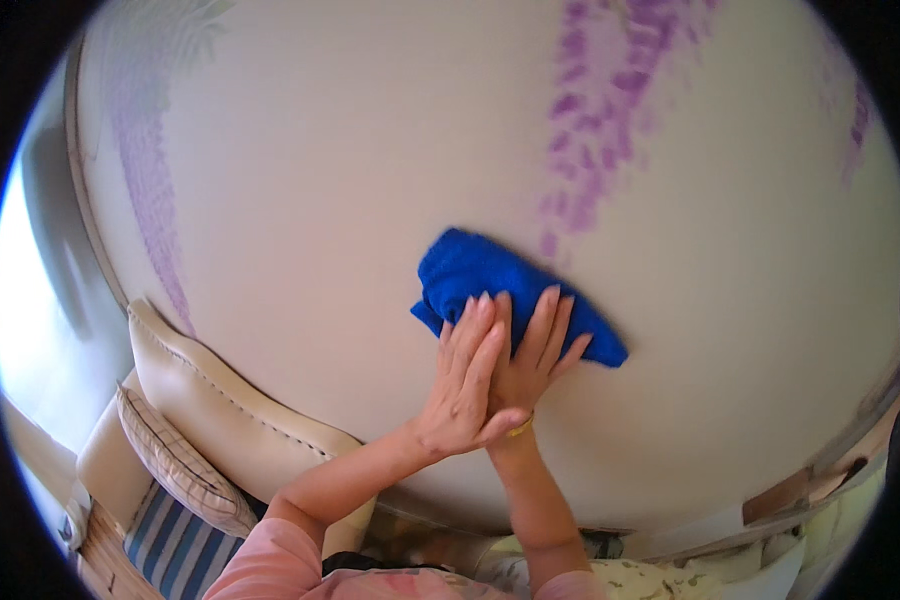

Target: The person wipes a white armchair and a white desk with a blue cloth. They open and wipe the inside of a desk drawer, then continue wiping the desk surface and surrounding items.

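Note:
A folded blue cloth [487, 262] lies flat against a pale wall [345, 187] painted with purple hanging blossoms [607, 97]. My right hand [532, 360] presses on the cloth, its fingers spread and their tips on the fabric. Over the back of the right hand rests part of my left hand [465, 375], its fingers extended and their tips at the cloth's lower edge. The two hands overlap near the right wrist, which wears a yellow band. The cloth's upper right edge is just below the lowest purple petals. What lies under the palms is hidden.
At the lower left, a cream sofa [217, 375] with stitched edging touches the wall, holding a checked cushion [180, 457] and a striped blue seat cover [180, 547]. A bright window area [30, 270] is at the far left. Patterned fabric [652, 581] lies at the lower right.

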`<action>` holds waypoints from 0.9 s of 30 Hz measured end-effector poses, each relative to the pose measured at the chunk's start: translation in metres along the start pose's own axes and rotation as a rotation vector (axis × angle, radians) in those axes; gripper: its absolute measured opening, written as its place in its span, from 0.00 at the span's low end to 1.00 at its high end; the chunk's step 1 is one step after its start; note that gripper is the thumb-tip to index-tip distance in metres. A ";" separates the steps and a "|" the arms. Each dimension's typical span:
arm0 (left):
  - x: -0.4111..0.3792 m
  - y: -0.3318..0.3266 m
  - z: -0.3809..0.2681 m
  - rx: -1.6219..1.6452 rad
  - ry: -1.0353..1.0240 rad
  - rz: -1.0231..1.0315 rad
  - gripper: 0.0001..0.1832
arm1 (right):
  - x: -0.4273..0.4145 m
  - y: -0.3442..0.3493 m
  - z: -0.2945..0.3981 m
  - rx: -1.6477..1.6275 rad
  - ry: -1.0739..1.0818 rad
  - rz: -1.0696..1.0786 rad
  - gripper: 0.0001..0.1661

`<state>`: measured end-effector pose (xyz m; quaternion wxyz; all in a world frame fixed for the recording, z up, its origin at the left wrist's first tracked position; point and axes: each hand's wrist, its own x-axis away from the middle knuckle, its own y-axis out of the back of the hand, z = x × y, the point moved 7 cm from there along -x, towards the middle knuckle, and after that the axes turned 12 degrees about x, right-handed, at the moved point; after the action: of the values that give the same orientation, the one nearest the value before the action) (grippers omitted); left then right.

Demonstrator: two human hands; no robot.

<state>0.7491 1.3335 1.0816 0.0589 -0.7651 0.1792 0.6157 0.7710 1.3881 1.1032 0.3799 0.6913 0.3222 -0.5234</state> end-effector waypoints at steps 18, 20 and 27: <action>0.034 0.144 0.067 -0.100 -0.002 -0.088 0.33 | 0.039 -0.022 0.138 -0.203 0.136 0.136 0.22; 0.060 0.143 0.084 -0.173 -0.035 -0.105 0.29 | 0.064 -0.033 0.148 -0.219 0.197 0.171 0.21; 0.220 0.126 0.119 -0.459 0.205 -0.170 0.30 | 0.175 -0.034 0.174 -0.670 0.291 0.537 0.31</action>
<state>0.6348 1.2089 0.8583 -0.0829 -0.8292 -0.0251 0.5522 0.7021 1.2633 0.8984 0.6556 0.6558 0.3333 -0.1704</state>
